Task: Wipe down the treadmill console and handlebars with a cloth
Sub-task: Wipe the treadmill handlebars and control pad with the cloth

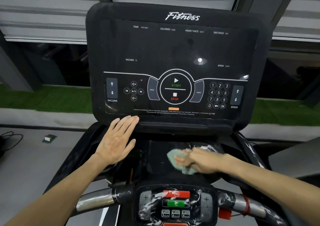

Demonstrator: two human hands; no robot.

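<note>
The black treadmill console fills the middle of the head view, its dark screen marked with START and STOP buttons and a number pad. My left hand lies flat with straight fingers, fingertips touching the console's lower left edge. My right hand, blurred, grips a pale green cloth and presses it on the black tray shelf below the screen. Chrome handlebars run across the bottom, on either side of a small control panel with red and green buttons. White smears show on that panel and the right bar.
A red strap wraps the right handlebar. A cup recess sits left of the tray. On the grey floor at left lie a small green block and a black cable. Green turf and window blinds lie beyond.
</note>
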